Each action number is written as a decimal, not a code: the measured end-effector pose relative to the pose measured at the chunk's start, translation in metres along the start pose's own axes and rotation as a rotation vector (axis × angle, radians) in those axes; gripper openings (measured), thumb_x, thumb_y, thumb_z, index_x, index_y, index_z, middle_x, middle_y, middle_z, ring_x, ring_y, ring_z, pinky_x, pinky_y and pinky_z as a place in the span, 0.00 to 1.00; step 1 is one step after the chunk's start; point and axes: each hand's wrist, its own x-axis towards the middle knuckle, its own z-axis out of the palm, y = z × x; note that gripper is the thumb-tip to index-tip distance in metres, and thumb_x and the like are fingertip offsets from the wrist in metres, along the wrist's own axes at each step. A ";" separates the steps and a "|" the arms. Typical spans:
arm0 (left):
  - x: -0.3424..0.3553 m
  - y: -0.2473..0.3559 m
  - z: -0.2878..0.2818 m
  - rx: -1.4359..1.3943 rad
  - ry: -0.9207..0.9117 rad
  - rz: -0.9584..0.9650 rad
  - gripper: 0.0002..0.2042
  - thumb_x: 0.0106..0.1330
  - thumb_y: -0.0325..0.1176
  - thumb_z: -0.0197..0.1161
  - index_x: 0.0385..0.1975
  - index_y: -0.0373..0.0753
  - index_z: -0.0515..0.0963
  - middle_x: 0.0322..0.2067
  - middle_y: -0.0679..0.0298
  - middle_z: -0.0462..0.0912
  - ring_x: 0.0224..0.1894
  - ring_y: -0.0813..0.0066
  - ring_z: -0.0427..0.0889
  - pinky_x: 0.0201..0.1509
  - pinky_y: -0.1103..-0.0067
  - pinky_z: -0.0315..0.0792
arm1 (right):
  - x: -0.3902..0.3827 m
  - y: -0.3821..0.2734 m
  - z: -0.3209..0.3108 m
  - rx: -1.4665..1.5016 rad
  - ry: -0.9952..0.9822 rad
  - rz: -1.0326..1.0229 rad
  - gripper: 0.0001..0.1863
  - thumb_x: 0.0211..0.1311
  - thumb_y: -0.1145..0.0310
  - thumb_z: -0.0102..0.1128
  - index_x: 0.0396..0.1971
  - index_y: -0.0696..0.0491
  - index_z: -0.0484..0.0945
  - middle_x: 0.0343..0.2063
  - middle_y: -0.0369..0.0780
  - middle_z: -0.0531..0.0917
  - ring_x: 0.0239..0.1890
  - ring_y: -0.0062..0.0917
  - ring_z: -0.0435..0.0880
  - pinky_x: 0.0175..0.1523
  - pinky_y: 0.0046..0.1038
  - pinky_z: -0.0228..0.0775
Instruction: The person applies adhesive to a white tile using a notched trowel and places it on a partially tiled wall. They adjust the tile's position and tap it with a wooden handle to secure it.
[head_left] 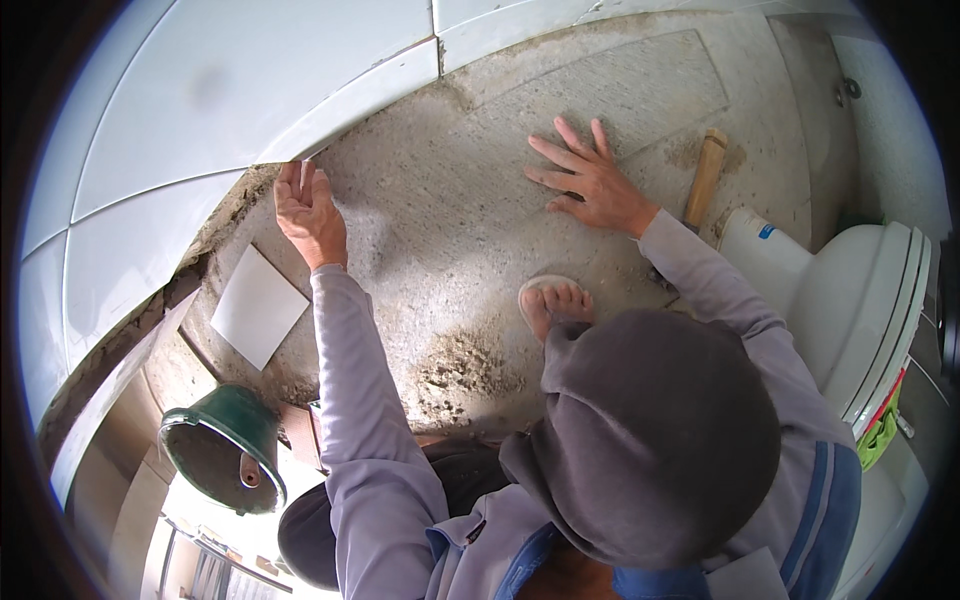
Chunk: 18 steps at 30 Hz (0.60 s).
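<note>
Two bare hands are recorded in the head view, at floor level by a wall of pale tiles.

Left hand [310,215]: raised to the lower edge of a narrow wall tile [368,106], fingers bent and gathered close together, fingertips at the tile's near corner. Whether this grip pinches anything cannot be told. The narrow tile sits at the foot of the wall, below the larger tiles [205,85].

Right hand [600,188]: grip spread wide, fingers fanned over the rough grey floor [440,215], holding nothing. A tool with a wooden handle [707,175] lies just beyond the right wrist, its other end partly hidden by the sleeve.

Further observations: a loose white tile [260,308] lies on the floor, left of the left forearm and apart from the hand. Nearer the person stands a green bucket [240,412], a wooden handle visible inside. Crumbled mortar [462,370] is scattered near the bare-toed foot [556,302]. A white toilet [850,295] is at right.
</note>
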 end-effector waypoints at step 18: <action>-0.017 0.015 0.011 0.331 -0.051 -0.077 0.44 0.51 0.31 0.75 0.68 0.32 0.57 0.65 0.51 0.66 0.49 0.66 0.79 0.49 0.74 0.77 | -0.012 0.112 -0.057 -0.279 0.453 0.979 0.43 0.64 0.40 0.54 0.68 0.58 0.59 0.70 0.54 0.56 0.74 0.48 0.51 0.75 0.52 0.41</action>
